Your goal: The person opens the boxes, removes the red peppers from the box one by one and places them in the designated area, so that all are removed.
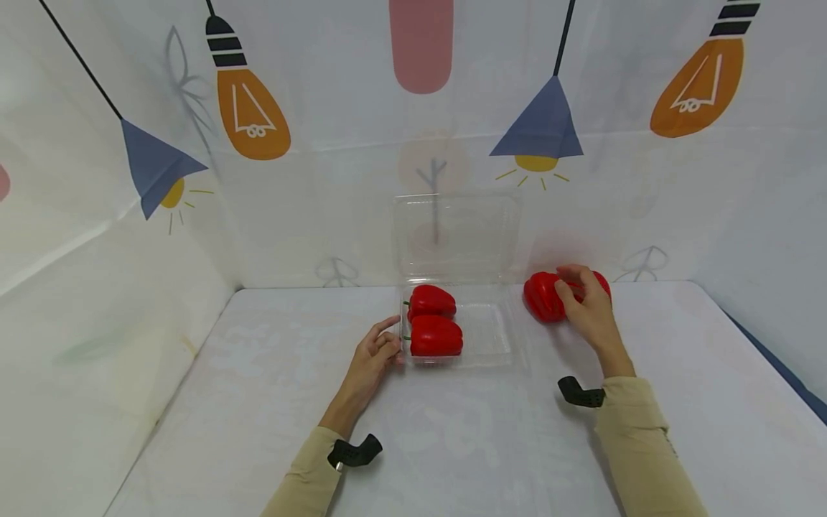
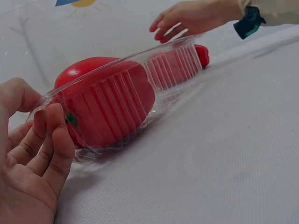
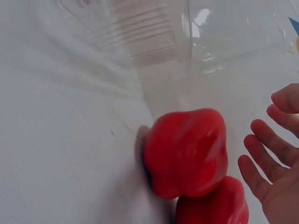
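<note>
Hanging, fingers apart, by two glossy red bell peppers [image 1: 544, 300] just right of the clear plastic box [image 1: 487, 332] that the left hand [image 1: 370, 362] pinches, the right hand [image 1: 589, 309] could cup their probably light, firm, slippery sides.

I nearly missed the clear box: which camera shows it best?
The head view, because it takes in the clear box and its raised lid, with two red peppers inside. The left wrist view shows a ribbed side up close; the right wrist view shows only part, at the picture's top.
</note>
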{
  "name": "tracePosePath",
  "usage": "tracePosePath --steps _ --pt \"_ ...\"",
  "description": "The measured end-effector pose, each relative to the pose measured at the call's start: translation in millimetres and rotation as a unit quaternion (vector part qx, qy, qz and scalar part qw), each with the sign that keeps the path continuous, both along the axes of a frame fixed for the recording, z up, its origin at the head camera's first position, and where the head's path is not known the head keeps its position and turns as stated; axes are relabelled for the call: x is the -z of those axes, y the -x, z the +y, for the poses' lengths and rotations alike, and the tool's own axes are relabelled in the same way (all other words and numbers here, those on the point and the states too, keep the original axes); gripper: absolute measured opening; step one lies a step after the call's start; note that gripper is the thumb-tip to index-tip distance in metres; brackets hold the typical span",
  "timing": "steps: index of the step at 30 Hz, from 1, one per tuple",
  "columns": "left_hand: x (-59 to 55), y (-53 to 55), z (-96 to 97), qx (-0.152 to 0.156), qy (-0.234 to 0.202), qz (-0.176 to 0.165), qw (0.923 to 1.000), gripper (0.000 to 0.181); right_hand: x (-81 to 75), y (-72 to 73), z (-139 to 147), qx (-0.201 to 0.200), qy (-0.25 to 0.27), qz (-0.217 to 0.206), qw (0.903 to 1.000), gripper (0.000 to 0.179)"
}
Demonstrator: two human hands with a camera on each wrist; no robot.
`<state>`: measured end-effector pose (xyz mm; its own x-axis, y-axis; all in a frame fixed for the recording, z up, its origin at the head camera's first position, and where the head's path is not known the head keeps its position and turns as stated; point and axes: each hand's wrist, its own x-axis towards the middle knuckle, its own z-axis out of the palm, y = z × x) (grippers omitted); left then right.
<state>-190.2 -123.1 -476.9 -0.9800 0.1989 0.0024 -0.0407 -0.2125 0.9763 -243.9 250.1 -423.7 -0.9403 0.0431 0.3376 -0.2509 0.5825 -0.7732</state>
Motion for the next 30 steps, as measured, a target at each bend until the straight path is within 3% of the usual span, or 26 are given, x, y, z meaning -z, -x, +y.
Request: tracePosePath --steps 15,30 --pt "-0.7 -0.8 -0.2 0.002 -0.003 0.009 1.0000 0.049 0.3 -0.6 -20 -0.062 -0.019 -0.003 0.9979 0.039" --pt "-1.7 -0.3 -0.4 -0.005 0.008 -0.009 0.9999 0.048 6.0 -3.0 -47 -0.138 -0.045 0.006 0.9894 0.038"
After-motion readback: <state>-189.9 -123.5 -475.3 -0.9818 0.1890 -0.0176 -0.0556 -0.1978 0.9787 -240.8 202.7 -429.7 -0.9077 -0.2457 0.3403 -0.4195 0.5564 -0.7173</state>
